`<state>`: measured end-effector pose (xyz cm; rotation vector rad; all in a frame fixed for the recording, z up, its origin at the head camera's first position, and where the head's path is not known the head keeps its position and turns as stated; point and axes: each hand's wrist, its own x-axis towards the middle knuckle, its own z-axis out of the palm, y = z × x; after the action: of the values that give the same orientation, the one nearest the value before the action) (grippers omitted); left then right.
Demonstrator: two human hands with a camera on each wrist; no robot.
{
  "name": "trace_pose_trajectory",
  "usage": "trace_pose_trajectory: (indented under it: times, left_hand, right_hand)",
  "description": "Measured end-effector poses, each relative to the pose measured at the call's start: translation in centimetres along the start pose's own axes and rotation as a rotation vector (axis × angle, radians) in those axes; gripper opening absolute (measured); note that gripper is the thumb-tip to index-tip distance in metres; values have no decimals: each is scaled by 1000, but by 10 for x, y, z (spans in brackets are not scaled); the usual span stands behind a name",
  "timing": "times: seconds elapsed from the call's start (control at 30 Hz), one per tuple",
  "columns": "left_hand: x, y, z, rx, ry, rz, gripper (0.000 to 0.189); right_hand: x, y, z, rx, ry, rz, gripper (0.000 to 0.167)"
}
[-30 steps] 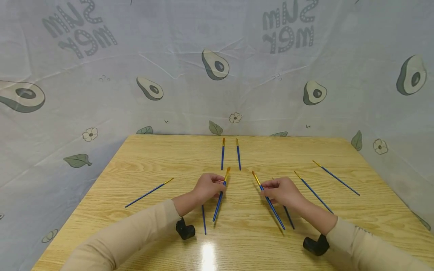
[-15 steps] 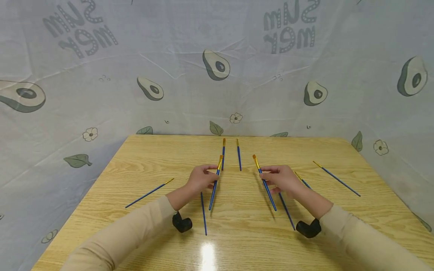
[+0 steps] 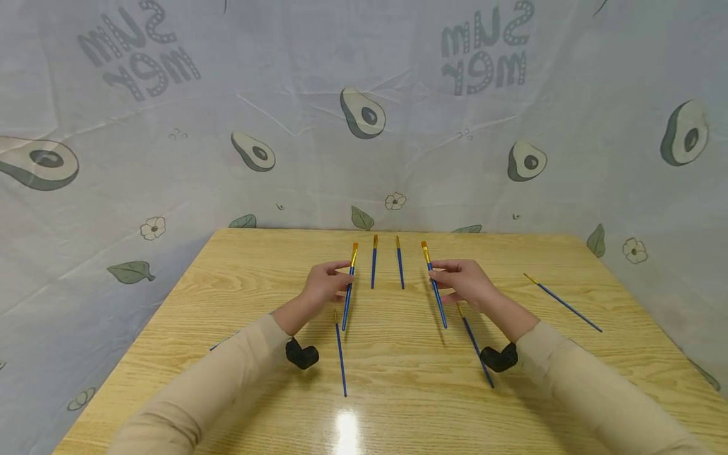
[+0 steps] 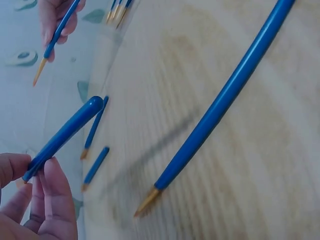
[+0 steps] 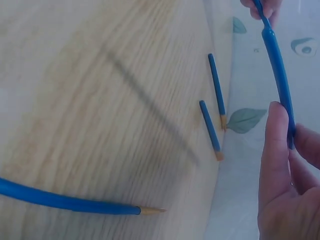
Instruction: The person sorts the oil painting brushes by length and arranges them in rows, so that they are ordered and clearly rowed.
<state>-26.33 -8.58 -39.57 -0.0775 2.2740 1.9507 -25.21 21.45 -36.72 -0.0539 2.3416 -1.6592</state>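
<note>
My left hand (image 3: 324, 289) pinches a blue paintbrush (image 3: 348, 292) between thumb and fingers, bristles pointing away. A second blue paintbrush (image 3: 436, 294) is pinched the same way in my right hand (image 3: 467, 282). Both held brushes are raised over the table; in the left wrist view the left brush (image 4: 65, 137) has its handle end toward the camera. Between the hands, at the far edge, two paintbrushes lie side by side, a left one (image 3: 373, 264) and a right one (image 3: 400, 264). Nearer me lie a thin brush (image 3: 341, 357) on the left and another thin brush (image 3: 476, 347) on the right.
A thin paintbrush (image 3: 569, 306) lies slanted at the right of the wooden table (image 3: 409, 404). Another brush (image 3: 215, 345) at the left is mostly hidden by my sleeve. A patterned cloth (image 3: 307, 183) hangs behind the table. Black wrist pieces (image 3: 301, 355) sit below my wrists.
Both hands have moved away from me toward the far edge, carrying their paintbrushes. The left hand has also shifted left. My right arm now hides a brush that lay at the right.
</note>
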Motion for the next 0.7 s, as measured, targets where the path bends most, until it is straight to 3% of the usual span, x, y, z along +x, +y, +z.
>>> trace_pose_trajectory:
  times: [0.23,0.7]
  left_hand:
    - [15,1,-6,-29,2,-13,41]
    - [53,2,-14,-37,10,-15,42]
  right_hand:
    - [17,1,-3,35,-4,-1,48]
    - [57,-5,-5,104,87,86,44]
